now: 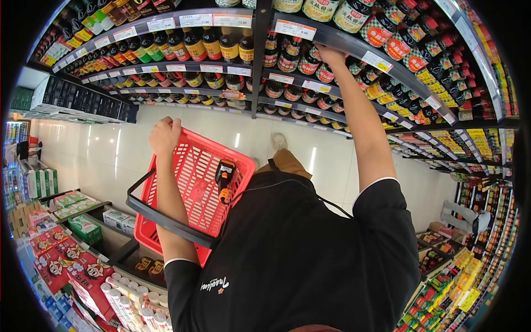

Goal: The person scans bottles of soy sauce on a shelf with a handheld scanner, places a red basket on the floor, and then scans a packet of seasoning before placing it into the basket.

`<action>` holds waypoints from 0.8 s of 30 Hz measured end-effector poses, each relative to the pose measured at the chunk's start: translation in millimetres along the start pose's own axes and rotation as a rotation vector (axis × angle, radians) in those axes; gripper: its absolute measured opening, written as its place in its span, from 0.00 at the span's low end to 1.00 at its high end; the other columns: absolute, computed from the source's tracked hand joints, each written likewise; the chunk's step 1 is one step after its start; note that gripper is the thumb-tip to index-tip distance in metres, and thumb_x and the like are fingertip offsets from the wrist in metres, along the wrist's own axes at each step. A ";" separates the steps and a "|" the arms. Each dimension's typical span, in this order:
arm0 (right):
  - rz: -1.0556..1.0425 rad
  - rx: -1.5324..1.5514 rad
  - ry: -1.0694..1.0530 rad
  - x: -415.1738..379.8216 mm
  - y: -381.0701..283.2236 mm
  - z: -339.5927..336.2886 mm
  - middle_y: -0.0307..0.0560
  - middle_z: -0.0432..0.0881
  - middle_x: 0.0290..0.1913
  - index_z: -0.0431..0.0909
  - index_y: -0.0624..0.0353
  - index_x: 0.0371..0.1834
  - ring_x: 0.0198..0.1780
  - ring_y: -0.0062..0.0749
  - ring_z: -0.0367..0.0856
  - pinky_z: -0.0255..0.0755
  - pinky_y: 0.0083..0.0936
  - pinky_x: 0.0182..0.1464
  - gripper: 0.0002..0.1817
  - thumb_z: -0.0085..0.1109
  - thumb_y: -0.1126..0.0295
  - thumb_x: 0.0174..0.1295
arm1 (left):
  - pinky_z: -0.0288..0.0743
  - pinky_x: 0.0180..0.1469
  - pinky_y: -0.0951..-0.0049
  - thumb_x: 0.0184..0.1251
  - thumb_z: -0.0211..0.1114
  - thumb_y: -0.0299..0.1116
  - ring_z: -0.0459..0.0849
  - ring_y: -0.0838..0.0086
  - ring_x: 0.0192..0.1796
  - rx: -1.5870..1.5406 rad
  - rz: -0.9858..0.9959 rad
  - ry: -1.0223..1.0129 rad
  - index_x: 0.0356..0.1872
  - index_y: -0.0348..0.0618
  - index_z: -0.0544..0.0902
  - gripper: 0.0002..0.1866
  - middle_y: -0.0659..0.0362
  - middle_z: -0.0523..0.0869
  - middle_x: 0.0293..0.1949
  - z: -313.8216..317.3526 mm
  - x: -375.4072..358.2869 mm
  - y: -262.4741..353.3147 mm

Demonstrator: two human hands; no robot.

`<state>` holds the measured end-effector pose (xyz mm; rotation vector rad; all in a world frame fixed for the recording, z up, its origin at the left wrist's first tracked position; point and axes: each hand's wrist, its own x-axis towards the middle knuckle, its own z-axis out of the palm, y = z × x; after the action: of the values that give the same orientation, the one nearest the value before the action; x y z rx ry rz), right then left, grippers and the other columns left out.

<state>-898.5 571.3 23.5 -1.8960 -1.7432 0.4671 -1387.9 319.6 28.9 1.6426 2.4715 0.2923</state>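
A red plastic basket (204, 188) with a black handle (166, 218) hangs at my left side, the handle lying across my left forearm. My left hand (165, 136) is closed at the basket's far rim; whether its fingers hold anything is hidden. Inside the basket lies a black device with an orange end (224, 176), a cable running from it. My right hand (330, 57) reaches into a shelf among dark bottles with red caps and labels (310, 65), just under a shelf edge with price tags. Its fingertips are partly hidden by the bottles and the shelf edge.
Shelves of bottles (193, 47) span the front, split by a dark upright post (259, 72). Stacked black boxes (83, 102) stand at the left. Behind my left side are red cartons (72, 265). Another person (464, 216) is far off at the right.
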 end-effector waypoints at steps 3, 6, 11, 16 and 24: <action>0.012 -0.080 0.010 -21.3 -29.8 -18.0 0.37 0.81 0.18 0.81 0.53 0.49 0.18 0.24 0.79 0.73 0.28 0.29 0.18 0.57 0.50 0.69 | 0.80 0.48 0.52 0.62 0.56 0.50 0.88 0.46 0.41 -0.007 -0.007 -0.011 0.40 0.45 0.90 0.22 0.45 0.89 0.35 -2.7 -0.7 3.3; -0.011 -0.157 -0.021 -17.8 -21.9 -15.0 0.37 0.81 0.17 0.82 0.51 0.47 0.21 0.24 0.81 0.74 0.31 0.33 0.18 0.57 0.50 0.69 | 0.80 0.48 0.52 0.62 0.55 0.49 0.88 0.46 0.41 0.001 0.002 -0.018 0.39 0.45 0.90 0.21 0.44 0.89 0.34 -3.7 -0.7 5.0; 0.014 -0.162 0.003 -20.8 -22.6 -14.3 0.36 0.80 0.15 0.83 0.49 0.47 0.22 0.25 0.82 0.76 0.30 0.36 0.18 0.58 0.49 0.68 | 0.80 0.46 0.52 0.62 0.55 0.49 0.87 0.46 0.40 -0.017 0.042 -0.018 0.39 0.45 0.90 0.21 0.44 0.89 0.34 1.3 2.3 2.5; -0.081 -0.217 0.045 -17.1 -21.9 -15.5 0.36 0.80 0.15 0.83 0.49 0.45 0.15 0.20 0.78 0.73 0.26 0.28 0.17 0.60 0.49 0.68 | 0.79 0.46 0.52 0.62 0.55 0.49 0.87 0.46 0.40 -0.008 0.028 -0.019 0.38 0.46 0.90 0.21 0.45 0.88 0.33 0.1 0.0 2.3; 0.079 0.192 -0.013 -22.9 -15.6 -11.4 0.38 0.81 0.20 0.80 0.59 0.40 0.19 0.20 0.81 0.72 0.17 0.20 0.17 0.67 0.56 0.65 | 0.79 0.47 0.52 0.62 0.55 0.49 0.87 0.46 0.40 0.014 0.035 -0.030 0.39 0.47 0.90 0.21 0.45 0.89 0.34 0.8 1.4 6.2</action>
<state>-907.2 547.6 39.7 -1.8334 -1.5747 0.6529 -1382.6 323.2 29.6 1.6851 2.4304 0.2530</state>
